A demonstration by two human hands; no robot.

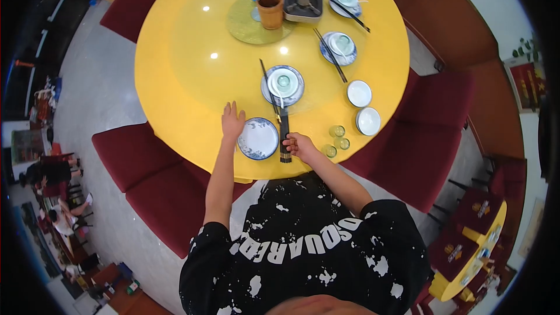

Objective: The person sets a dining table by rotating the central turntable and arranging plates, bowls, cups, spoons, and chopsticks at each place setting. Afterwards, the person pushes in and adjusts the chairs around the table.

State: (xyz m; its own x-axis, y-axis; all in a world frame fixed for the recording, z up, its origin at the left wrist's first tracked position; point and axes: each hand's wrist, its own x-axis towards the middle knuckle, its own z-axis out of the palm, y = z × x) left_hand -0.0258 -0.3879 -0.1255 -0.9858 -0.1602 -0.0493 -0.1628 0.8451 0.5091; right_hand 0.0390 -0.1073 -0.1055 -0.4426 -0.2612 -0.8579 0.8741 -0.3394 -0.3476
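Observation:
My left hand [233,121] lies flat with its fingers apart on the yellow tablecloth, just above a stack of blue-and-white plates [258,139]. My right hand [299,144] is at the right side of a bundle of dark chopsticks [284,125], fingers curled against it and closed on some of the chopsticks. Directly beyond the bundle stands a place setting: a patterned plate [298,94] with a white bowl and a small green glass [283,82] on it. A pair of black chopsticks [265,79] leans along its left side.
Two piles of white bowls [359,93] and several small glasses [337,131] stand at the right. Further back are more place settings [338,48], a portable stove [303,4] and a brown wooden container [270,11]. Dark red chairs [143,163] flank the round table [186,93].

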